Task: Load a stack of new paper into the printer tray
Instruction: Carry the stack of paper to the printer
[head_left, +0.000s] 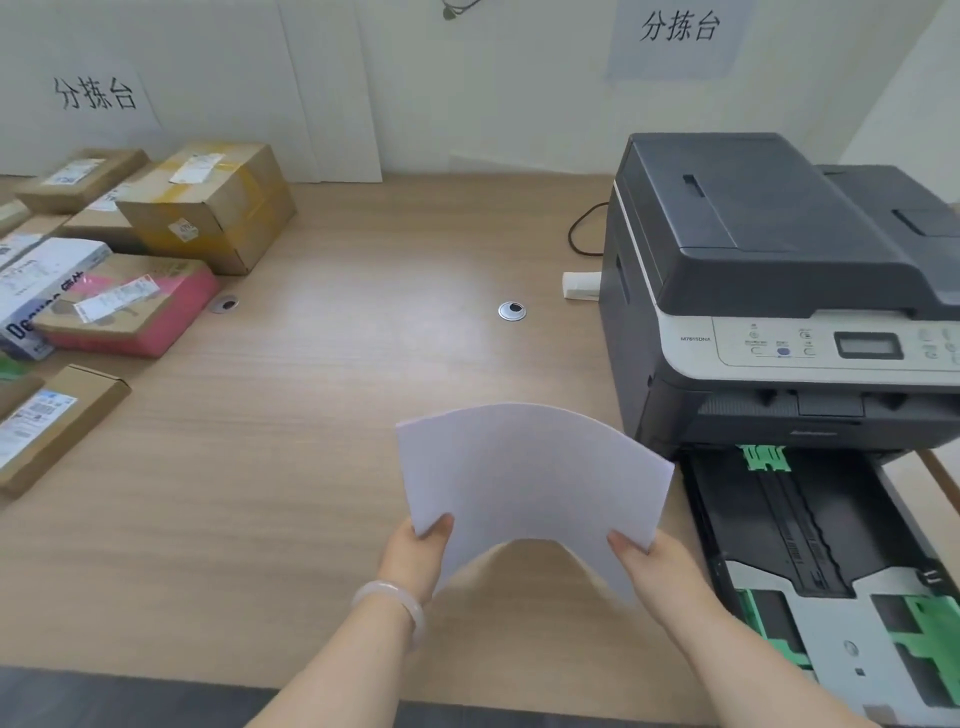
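Observation:
I hold a stack of white paper (530, 478) above the wooden table, bowed upward in an arch. My left hand (418, 556) grips its near left corner and my right hand (657, 564) grips its near right corner. To the right stands a grey printer (769, 270). Its black paper tray (810, 525) is pulled out toward me, with green guides and no paper visible in it. The paper's right edge hangs just left of the tray.
Several cardboard parcels (208, 202) and a pink-sided box (130, 312) lie on the left of the table (311, 415). Two round cable grommets (511, 310) sit in the tabletop. A black cable (579, 234) and a white plug strip (582, 285) lie left of the printer.

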